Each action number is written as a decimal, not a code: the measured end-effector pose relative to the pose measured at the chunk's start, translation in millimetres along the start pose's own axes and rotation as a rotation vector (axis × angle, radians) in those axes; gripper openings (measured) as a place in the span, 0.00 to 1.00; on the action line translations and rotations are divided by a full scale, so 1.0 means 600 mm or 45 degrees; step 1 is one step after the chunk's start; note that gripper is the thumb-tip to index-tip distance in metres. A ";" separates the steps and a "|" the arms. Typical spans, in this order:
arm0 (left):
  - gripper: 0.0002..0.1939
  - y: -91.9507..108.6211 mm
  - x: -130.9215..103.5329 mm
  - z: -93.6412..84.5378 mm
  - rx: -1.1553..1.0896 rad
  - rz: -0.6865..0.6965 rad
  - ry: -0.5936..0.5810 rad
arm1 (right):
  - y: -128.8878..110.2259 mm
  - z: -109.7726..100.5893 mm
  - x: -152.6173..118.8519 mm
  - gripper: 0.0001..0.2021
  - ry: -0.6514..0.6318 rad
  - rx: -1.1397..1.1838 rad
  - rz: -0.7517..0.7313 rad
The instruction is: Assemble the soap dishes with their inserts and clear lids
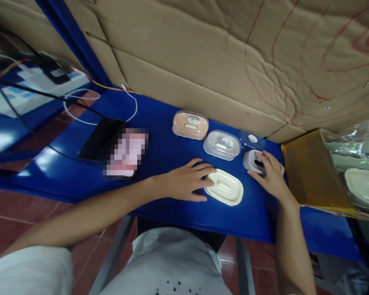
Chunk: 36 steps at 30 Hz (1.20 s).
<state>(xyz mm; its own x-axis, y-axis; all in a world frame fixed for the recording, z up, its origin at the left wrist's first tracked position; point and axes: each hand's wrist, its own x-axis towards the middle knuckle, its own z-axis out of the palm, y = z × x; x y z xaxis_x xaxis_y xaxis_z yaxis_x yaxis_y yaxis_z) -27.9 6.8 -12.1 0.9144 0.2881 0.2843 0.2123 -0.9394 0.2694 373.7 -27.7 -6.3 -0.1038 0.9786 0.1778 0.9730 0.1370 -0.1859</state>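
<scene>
My left hand point(192, 180) lies with its fingers spread, the fingertips over the left edge of a cream oval plastic dish point(229, 188) with a raised bar in its middle. Further right, my right hand point(273, 174) has its thumb and fingers around a white round thing point(250, 162) with a dark opening, which looks like a roll of labels. Behind them stand a peach box point(184, 129) and a white box point(217, 153), each under a clear lid with a round sticker. A loose clear lid point(253, 140) with a similar sticker lies behind the roll.
At right, a cardboard box point(316, 168) holds cream and pale green plastic pieces. A phone with a blurred screen point(126, 153) rests against a black object point(95, 141) at left. Cables and a power strip point(33, 80) are beyond; a cardboard wall point(187, 61) backs the blue table point(169, 213).
</scene>
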 end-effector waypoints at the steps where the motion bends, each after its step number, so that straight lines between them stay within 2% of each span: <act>1: 0.21 0.000 0.001 0.000 -0.003 -0.004 0.003 | -0.003 -0.001 -0.005 0.40 -0.017 0.001 -0.003; 7: 0.17 -0.012 -0.002 -0.002 0.012 -0.060 -0.004 | -0.007 -0.019 -0.029 0.47 -0.166 0.058 0.047; 9: 0.16 -0.015 -0.003 -0.003 0.023 -0.071 0.000 | -0.005 -0.022 -0.029 0.46 -0.177 0.106 0.044; 13: 0.17 -0.015 -0.004 -0.007 0.040 -0.084 -0.011 | -0.019 -0.024 -0.028 0.42 -0.156 0.244 -0.079; 16: 0.22 -0.016 -0.003 -0.008 0.006 -0.099 0.006 | -0.044 -0.029 -0.030 0.43 -0.197 0.281 -0.140; 23: 0.41 -0.019 -0.005 -0.002 -0.052 -0.105 0.032 | -0.126 -0.018 -0.022 0.42 -0.269 0.228 -0.354; 31: 0.47 -0.013 -0.003 0.004 -0.079 -0.183 0.034 | -0.195 0.009 -0.026 0.40 -0.130 0.029 -0.461; 36: 0.45 -0.018 -0.005 0.005 -0.123 -0.209 0.067 | -0.234 0.019 -0.021 0.37 -0.082 0.004 -0.533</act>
<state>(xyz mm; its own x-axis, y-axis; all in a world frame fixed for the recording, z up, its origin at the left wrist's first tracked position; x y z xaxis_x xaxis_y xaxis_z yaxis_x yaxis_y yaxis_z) -32.1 15.8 -18.4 0.8504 0.4476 0.2765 0.3205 -0.8575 0.4026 236.2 -57.5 6.6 -0.5025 0.8461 0.1776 0.8437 0.5248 -0.1133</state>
